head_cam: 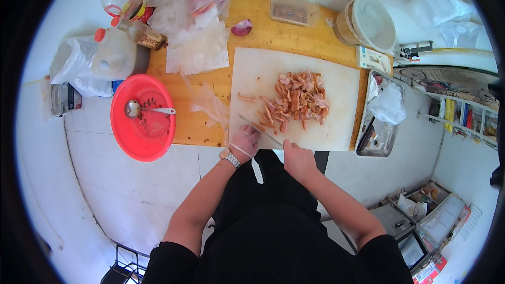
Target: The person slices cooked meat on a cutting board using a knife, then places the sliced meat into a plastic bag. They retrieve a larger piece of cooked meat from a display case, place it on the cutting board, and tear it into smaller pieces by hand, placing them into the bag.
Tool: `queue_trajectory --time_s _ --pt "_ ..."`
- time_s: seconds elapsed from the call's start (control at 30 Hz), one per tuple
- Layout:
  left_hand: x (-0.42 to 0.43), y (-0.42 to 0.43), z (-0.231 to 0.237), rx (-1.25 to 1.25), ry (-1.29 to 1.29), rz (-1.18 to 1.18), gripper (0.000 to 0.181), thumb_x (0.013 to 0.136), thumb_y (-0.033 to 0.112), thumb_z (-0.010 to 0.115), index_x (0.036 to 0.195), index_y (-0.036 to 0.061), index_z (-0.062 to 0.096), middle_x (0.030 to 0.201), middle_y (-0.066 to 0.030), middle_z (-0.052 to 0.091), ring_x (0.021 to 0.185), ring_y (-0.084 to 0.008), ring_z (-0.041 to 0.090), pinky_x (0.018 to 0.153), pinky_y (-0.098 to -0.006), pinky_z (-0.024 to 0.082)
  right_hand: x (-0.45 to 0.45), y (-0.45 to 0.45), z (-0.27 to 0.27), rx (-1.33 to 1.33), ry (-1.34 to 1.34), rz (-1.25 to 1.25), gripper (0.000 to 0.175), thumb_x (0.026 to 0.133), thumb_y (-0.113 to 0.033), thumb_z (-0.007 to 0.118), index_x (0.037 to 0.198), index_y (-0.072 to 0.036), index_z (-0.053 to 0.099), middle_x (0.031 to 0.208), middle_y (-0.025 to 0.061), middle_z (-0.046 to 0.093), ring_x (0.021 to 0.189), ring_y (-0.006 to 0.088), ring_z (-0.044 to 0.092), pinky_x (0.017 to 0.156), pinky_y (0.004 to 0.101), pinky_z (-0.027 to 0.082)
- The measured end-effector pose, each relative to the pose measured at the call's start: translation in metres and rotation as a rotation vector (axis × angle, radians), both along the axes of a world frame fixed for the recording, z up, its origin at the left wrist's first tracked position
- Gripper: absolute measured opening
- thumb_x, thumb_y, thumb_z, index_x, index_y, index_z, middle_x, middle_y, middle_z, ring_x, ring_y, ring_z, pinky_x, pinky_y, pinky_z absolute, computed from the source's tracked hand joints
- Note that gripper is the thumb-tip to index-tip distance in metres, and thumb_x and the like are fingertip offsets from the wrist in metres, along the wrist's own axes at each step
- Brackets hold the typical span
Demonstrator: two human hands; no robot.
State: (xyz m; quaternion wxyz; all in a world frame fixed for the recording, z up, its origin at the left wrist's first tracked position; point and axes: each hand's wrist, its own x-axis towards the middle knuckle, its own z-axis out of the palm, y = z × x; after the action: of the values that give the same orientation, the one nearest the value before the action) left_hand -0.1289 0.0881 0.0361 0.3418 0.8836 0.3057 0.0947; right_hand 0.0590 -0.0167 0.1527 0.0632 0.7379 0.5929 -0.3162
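My right hand (300,161) grips the handle of a kitchen knife (272,139), whose blade slants up and left across the near edge of a white cutting board (339,86). In a clear plastic glove, my left hand (245,141) rests on the board with curled fingers, close beside the blade. A brown edge of sliced meat (258,127) shows at its fingertips; most of that piece is hidden under the hand. Beyond the knife lies a heap of sliced cooked meat (300,98), reddish brown with pale strips. One loose slice (246,97) sits apart to the left.
A red plastic basin (118,126) with a metal ladle (133,108) overhangs the table's front edge at left. Bottles and jugs (114,53) stand behind it. At right is a metal tray (388,142) holding a dark-handled knife (367,138) and a plastic bag (387,104). Half an onion (242,27) lies behind the board.
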Motion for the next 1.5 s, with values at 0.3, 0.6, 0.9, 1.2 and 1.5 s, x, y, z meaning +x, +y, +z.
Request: queue_trajectory --time_s 0.3,0.6,0.9,1.2,1.5 --pt "0.005 0.007 0.005 0.03 -0.01 -0.037 0.03 0.071 0.005 0.062 0.099 0.0046 0.073 0.109 -0.0135 0.065 0.104 -0.0345 0.058 0.092 -0.042 0.052 -0.021 0.029 -0.043 0.167 0.093 -0.085 0.018 0.084 -0.003 0.057 0.1 -0.001 0.05 0.084 0.0213 0.068 0.072 0.0415 0.07 0.065 0.0507 0.057" --pt "-0.012 -0.002 -0.003 -0.049 -0.117 0.06 0.014 0.07 0.0 0.06 0.082 0.0063 0.064 0.092 -0.014 0.062 0.093 -0.0366 0.058 0.082 -0.0455 0.051 -0.008 -0.008 -0.011 0.092 0.082 -0.164 0.013 0.087 -0.004 0.053 0.1 -0.003 0.05 0.084 0.0188 0.069 0.073 0.0442 0.069 0.065 0.0549 0.055" --pt "-0.003 0.0 0.0 0.07 -0.132 0.07 0.022 0.069 0.002 0.06 0.089 0.0037 0.069 0.095 -0.0142 0.063 0.093 -0.0364 0.058 0.085 -0.0438 0.051 -0.013 -0.022 -0.013 -0.046 0.09 -0.12 0.018 0.084 -0.004 0.056 0.102 -0.001 0.052 0.086 0.021 0.069 0.075 0.0417 0.071 0.066 0.0526 0.057" --pt "0.012 0.0 0.01 0.013 -0.063 0.06 0.029 0.072 0.0 0.061 0.101 0.0045 0.065 0.111 -0.0163 0.063 0.104 -0.0386 0.057 0.093 -0.0462 0.049 -0.014 0.013 -0.039 0.03 0.064 -0.366 0.028 0.09 -0.01 0.056 0.116 0.002 0.053 0.083 0.0235 0.071 0.077 0.0435 0.071 0.069 0.0543 0.056" --pt "0.097 0.029 0.037 -0.221 -0.081 0.233 0.026 0.08 -0.002 0.06 0.103 0.0068 0.066 0.11 -0.0155 0.065 0.099 -0.0364 0.064 0.088 -0.0458 0.054 0.046 -0.022 -0.017 0.254 0.121 -0.507 0.02 0.094 -0.016 0.059 0.11 -0.003 0.054 0.082 0.0226 0.07 0.074 0.044 0.069 0.067 0.055 0.054"
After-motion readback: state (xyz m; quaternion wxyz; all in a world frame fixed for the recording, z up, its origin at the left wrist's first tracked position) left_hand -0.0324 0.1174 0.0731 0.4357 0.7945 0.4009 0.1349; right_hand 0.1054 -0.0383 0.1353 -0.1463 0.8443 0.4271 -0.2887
